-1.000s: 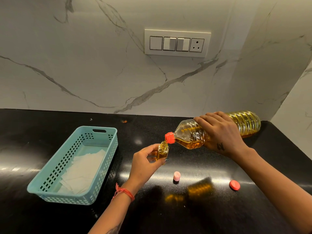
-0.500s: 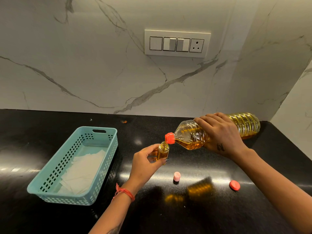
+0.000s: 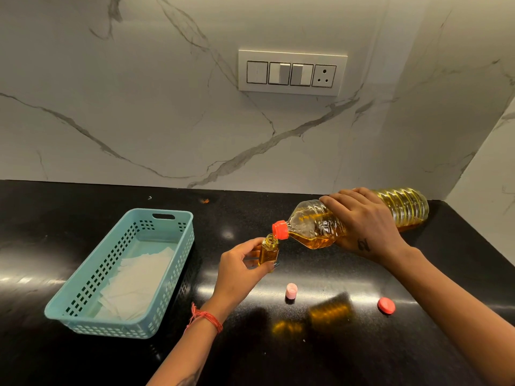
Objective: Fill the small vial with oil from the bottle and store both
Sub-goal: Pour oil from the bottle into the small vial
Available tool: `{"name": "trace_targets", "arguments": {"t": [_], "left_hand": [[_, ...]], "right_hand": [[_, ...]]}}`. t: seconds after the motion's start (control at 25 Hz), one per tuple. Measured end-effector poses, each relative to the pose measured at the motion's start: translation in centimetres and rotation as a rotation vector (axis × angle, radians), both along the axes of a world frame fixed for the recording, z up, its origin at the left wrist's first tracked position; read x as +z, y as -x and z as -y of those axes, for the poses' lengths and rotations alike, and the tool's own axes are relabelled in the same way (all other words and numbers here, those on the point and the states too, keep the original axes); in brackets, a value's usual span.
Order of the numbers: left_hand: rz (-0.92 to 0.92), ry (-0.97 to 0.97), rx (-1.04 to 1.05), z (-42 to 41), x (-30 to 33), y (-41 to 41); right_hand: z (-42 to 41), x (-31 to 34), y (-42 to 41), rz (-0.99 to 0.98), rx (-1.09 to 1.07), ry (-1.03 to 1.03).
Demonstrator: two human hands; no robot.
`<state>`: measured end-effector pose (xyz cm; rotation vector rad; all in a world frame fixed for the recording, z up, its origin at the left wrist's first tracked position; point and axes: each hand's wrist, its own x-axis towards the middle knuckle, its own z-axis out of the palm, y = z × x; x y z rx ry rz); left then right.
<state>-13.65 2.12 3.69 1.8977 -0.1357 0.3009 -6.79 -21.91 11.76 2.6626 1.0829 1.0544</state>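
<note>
Head view: right hand (image 3: 362,227) grips the tilted oil bottle (image 3: 315,227), its mouth seemingly touching the vial (image 3: 269,252) pinched by the left hand (image 3: 239,271) above the worktop (image 3: 306,358).

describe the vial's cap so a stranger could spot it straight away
On the black countertop, look right of the teal plastic basket. The small pale pink cap stands alone below the glass vial; the flatter, red bottle cap lies further right.

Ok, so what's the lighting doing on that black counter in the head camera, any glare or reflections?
Head view: bright glare streaks cross the glossy black counter at the left edge and around the pink cap; amber reflections of the oil bottle show below it; wide-angle distortion bows the counter's back edge; hands and vial look sharp.
</note>
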Motion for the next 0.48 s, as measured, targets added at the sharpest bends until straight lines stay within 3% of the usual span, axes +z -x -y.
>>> {"name": "trace_targets", "arguments": {"t": [0.48], "left_hand": [[-0.028,0.021,0.007,0.12,-0.05,0.05]], "right_hand": [[-0.19,-0.6,0.43,-0.062,-0.025,-0.035]]}}
